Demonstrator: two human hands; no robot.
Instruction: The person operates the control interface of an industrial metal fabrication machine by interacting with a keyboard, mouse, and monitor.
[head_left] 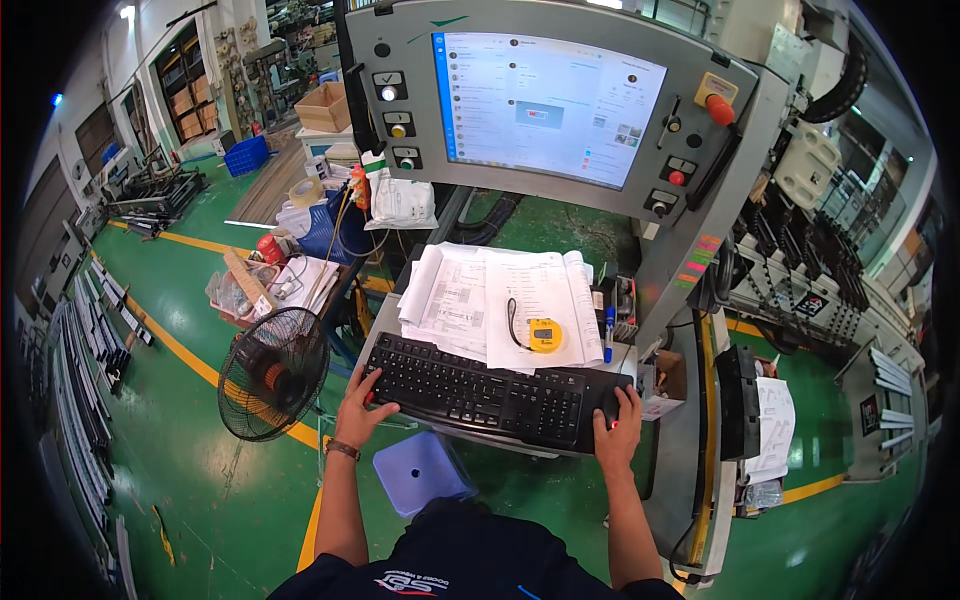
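Observation:
My left hand (357, 410) rests at the left end of the black keyboard (480, 392), its thumb and fingers apart, holding nothing. A small red spot shows beside its thumb; I cannot make out what it is. At the keyboard's right end, my right hand (618, 432) is curved over a dark computer mouse (607, 404), where a red light glows. Behind the keyboard lie printed papers (450, 300) with curled edges. On them sits a yellow tape measure (545, 335) with a black wrist strap. A blue marker (609, 333) stands to the right of the papers.
Above the desk hangs a grey control panel with a lit screen (550, 110) and a red emergency knob (719, 109). A black fan (273, 375) stands at the left, a blue plastic stool (420, 472) below the desk. Metal profiles (75, 390) lie along the far left floor.

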